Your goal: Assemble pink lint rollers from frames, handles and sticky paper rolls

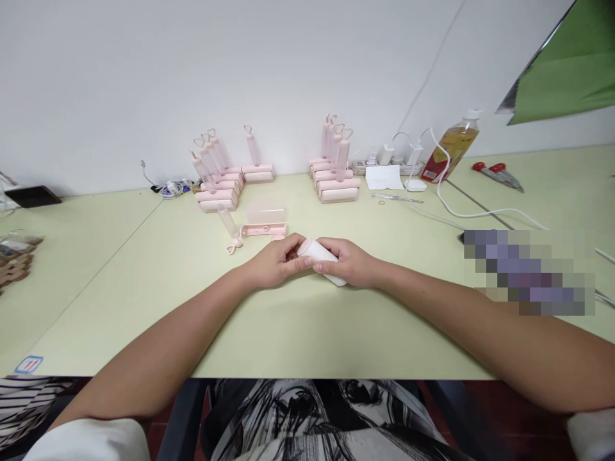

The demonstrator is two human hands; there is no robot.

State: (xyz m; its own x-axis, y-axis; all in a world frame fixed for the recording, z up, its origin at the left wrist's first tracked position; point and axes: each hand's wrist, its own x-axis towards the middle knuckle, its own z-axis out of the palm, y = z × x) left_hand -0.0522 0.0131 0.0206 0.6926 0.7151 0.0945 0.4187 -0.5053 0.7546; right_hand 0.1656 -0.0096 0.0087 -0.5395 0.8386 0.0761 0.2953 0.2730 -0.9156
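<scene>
Over the middle of the table I hold a white lint roller roll [328,261], tilted, its pinkish round end facing up and left. My left hand [281,259] closes around the upper end, and my right hand [350,261] wraps the lower part, both thumbs on the near side. Just beyond my left hand lies an opened pink case [257,229] with its clear lid [266,212] raised. Beside it is a clear handle [227,221] with a pink heart-shaped loop [233,246]. A small pink part near my left fingertips is partly hidden.
Several pink lint rollers with upright heart-loop handles stand along the wall, at left [217,192] and right [339,187]. A power strip [402,168], a drink bottle [451,146], red-handled pliers [500,174], a white cable [449,192] and a blurred-out object [528,272] occupy the right side.
</scene>
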